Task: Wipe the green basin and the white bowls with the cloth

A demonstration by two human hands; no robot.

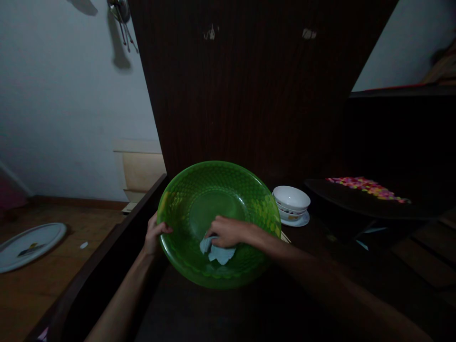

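Note:
A large green plastic basin (215,202) with a yellow-green pattern tilts toward me above the dark surface. My left hand (156,235) grips its left rim, the thumb over the edge and the other fingers hidden behind. Inside the basin, my right hand (226,231) is closed on a pale blue cloth (223,254), which is pressed against the lower inner wall. Just right of the basin stand stacked white bowls (292,197) on a white plate (301,219). Tips of light wooden sticks, perhaps chopsticks (285,237), show from behind the basin's right side.
A tall dark wooden panel (249,95) rises behind the basin. To the left runs a dark raised edge (107,256), with a white oval object (32,247) on the floor beyond. At right is a dark curved shape (349,199) with a strip of pink and yellow pieces (370,186).

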